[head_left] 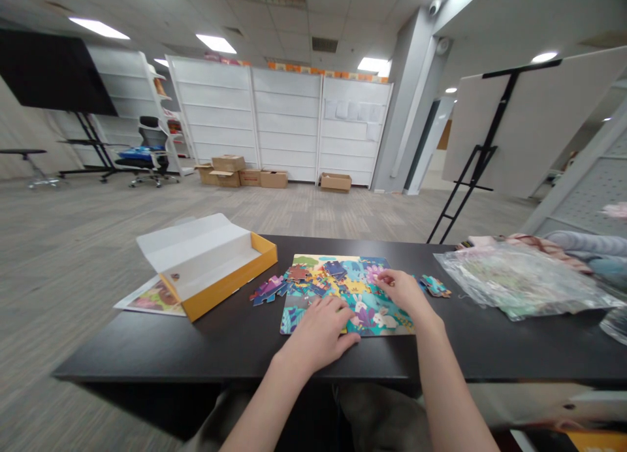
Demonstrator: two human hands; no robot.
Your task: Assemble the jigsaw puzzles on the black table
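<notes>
A colourful jigsaw puzzle (386, 321) with white rabbits and plants lies on the black table. My left hand (321, 324) rests on its lower left part, fingers laid out and thumb apart. Over the upper right part, my right hand (404, 292) has thumb and forefinger pinched together beside a pink patch; whatever is between the fingertips is too small to make out. Loose puzzle pieces (300, 274) are heaped on the puzzle's upper left. More purple and blue pieces (268, 290) spill off its left edge. Right of the puzzle sits a small pile of teal pieces (435, 286).
An open yellow box (225, 279) with a white inside stands at the left, partly over a printed sheet (151, 298). Clear plastic bags (524, 279) lie at the right of the black table (210, 347). Beyond are cardboard boxes, white shelves and an easel (482, 155).
</notes>
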